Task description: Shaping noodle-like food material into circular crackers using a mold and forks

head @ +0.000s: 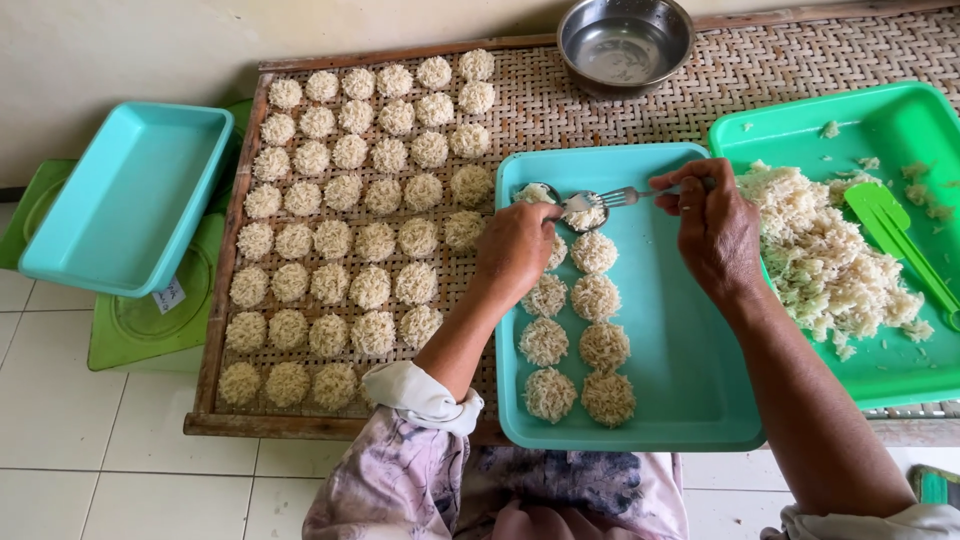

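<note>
While the left hand [515, 250] grips a small round mould [582, 212] over the teal tray [680, 380], the right hand [712, 225] pinches a fork [625, 195] whose tines press rice into it. Eight rice cakes [578, 345] lie in that tray. Loose rice [825, 260] fills the green tray [900, 120]. A white paper label [170, 296] hangs under the empty teal tray [125, 195] at left.

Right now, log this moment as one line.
left hand: holds small round mould | right hand: fork pressing noodles | teal tray: noodle rounds in two columns
</note>
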